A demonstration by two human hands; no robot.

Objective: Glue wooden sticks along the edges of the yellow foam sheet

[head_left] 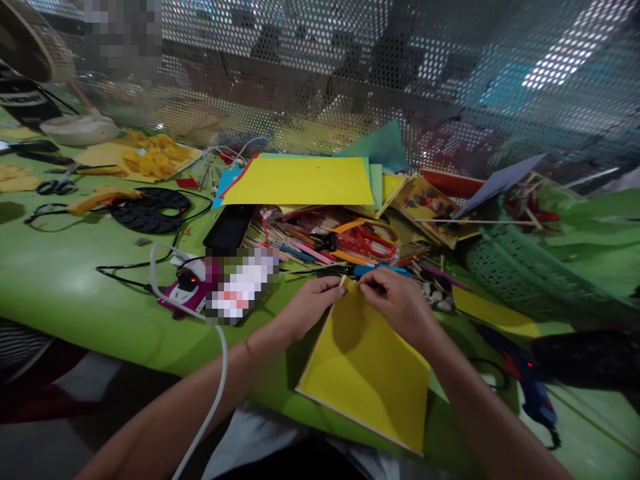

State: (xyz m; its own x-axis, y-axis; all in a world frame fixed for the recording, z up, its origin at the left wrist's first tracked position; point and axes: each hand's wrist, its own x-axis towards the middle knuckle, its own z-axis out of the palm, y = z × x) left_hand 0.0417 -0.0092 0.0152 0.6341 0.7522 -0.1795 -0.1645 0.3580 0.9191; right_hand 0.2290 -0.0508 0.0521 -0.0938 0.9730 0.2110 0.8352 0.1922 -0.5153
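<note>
A person's view down onto a cluttered green table. At the centre of the frame, both hands meet at the far edge of a yellow sheet, which lies tilted like a diamond, its near corner reaching past the table's front edge at lower centre. The left hand pinches that far edge between thumb and fingertips, fingers closed narrow on the paper. The right hand pinches the same edge just beside it, also closed on the paper; the two sets of fingertips nearly touch. Both forearms enter from the bottom of the frame. A white cable curves up across the left forearm at lower left. Just beyond the hands lies a heap of sticks with red scissors among them. Above that, at upper centre, a second yellow sheet lies flat on other coloured paper. A black phone lies left of the heap. Further left are a black disc, a yellow glue gun and black scissors. A green basket lies on its side at right, and a blue glue gun is at lower right. A perforated metal screen fills the top.
</note>
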